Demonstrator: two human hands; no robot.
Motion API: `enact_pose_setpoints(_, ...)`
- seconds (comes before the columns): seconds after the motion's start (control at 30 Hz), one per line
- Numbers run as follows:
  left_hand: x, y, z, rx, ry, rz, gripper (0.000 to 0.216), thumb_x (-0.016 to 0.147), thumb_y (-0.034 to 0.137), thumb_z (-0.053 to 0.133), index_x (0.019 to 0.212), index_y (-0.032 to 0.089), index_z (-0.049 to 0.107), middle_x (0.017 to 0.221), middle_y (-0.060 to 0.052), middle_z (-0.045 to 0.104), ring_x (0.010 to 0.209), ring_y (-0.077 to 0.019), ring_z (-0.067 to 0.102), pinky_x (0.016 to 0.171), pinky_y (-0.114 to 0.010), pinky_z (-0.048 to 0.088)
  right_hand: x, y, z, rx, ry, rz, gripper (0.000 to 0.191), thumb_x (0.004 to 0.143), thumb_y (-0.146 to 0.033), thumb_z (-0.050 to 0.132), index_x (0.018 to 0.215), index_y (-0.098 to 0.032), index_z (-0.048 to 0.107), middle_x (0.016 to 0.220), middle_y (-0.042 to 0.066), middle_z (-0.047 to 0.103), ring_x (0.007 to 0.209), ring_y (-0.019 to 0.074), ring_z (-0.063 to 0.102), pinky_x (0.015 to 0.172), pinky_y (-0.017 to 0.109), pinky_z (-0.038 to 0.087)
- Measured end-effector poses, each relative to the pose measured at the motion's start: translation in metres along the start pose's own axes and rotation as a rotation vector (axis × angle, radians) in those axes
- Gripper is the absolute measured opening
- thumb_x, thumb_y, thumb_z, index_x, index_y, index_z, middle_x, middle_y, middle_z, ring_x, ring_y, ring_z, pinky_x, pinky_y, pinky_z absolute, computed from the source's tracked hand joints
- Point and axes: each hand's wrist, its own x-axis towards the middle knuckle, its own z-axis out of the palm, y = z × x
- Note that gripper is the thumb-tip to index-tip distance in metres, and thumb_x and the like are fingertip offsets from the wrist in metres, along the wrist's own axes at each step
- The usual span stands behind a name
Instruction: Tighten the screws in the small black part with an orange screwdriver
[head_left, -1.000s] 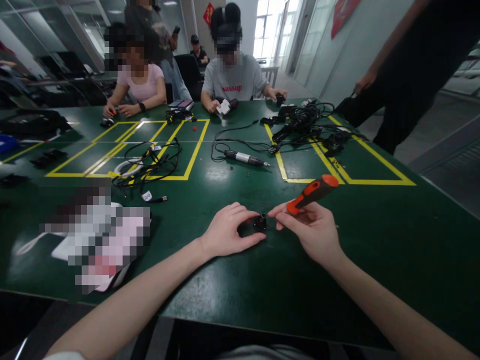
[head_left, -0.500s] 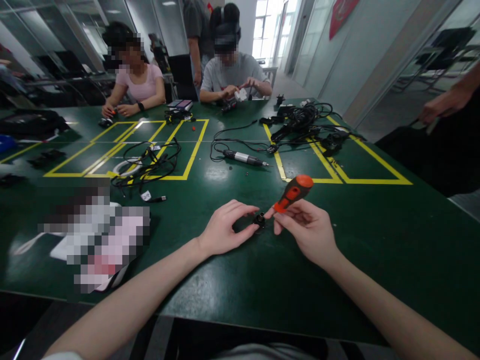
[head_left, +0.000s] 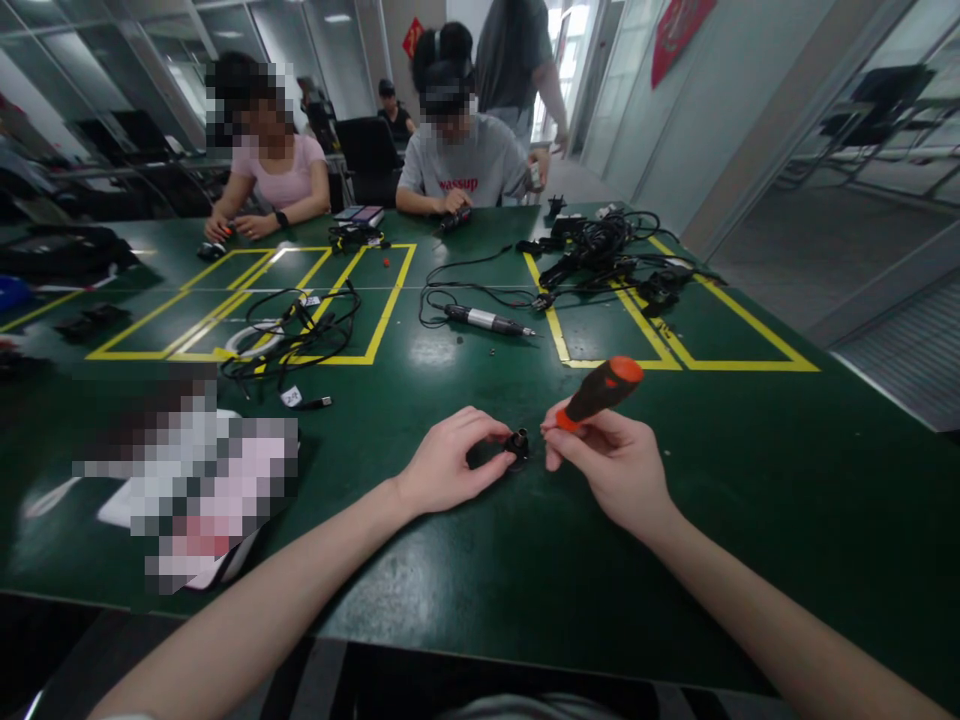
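My left hand [head_left: 459, 458] rests on the green table [head_left: 420, 590], thumb and fingers pinched on a small black part [head_left: 517, 446] with a short metal-rimmed tube standing up from it. To the right of that part, my right hand [head_left: 611, 460] holds a screwdriver [head_left: 606, 388] with a black and orange handle. The handle leans up and to the right; the shaft is hidden by my fingers. A small gap separates my right fingertips from the black part.
Beyond my hands lies a pen-shaped electric screwdriver [head_left: 491, 320] with its cable. Tangled black cables [head_left: 607, 240] are heaped at the back right, more cables [head_left: 300, 330] at the left. Blurred-out items [head_left: 217, 490] lie near left. Two people sit opposite; another stands behind.
My right hand has drawn slightly right, away from the black part, and the screwdriver handle tilts further right. Across the table, the standing person moved right; the person at far right is gone from view.
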Motion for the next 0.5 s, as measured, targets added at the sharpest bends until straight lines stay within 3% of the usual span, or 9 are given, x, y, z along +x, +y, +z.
enact_pose_setpoints(0.2, -0.0011, -0.0003, -0.0013, -0.044, -0.037, -0.034, 0.018, 0.094, 0.029, 0.065, 0.109, 0.019, 0.067, 0.11, -0.008, 0.075, 0.102, -0.0196, 0.069, 0.092, -0.035, 0.057, 0.0021, 0.002, -0.0016, 0.073, -0.051, 0.084, 0.031, 0.081, -0.049, 0.085, 0.083, -0.02, 0.073, 0.07, 0.003, 0.076, 0.054, 0.018, 0.071, 0.057, 0.033, 0.064)
enact_pose_setpoints(0.33, -0.002, -0.0007, -0.0028, -0.034, -0.059, -0.083, 0.021, 0.089, 0.038, 0.075, 0.095, 0.019, 0.067, 0.091, -0.004, 0.073, 0.083, -0.0164, 0.067, 0.077, -0.03, 0.055, 0.0006, 0.0042, -0.001, 0.142, -0.089, 0.08, 0.032, 0.087, -0.052, 0.079, 0.091, -0.021, 0.071, 0.082, 0.006, 0.08, 0.056, 0.0172, 0.073, 0.058, 0.033, 0.063)
enact_pose_setpoints(0.5, -0.0014, -0.0022, -0.0034, -0.072, -0.062, -0.071, 0.026, 0.084, 0.039, 0.081, 0.094, 0.019, 0.069, 0.087, -0.002, 0.072, 0.077, -0.0145, 0.064, 0.073, -0.028, 0.053, -0.0004, 0.0027, -0.0002, 0.112, -0.097, 0.079, 0.031, 0.087, -0.05, 0.08, 0.085, -0.022, 0.066, 0.078, 0.004, 0.078, 0.055, 0.0156, 0.069, 0.059, 0.032, 0.062)
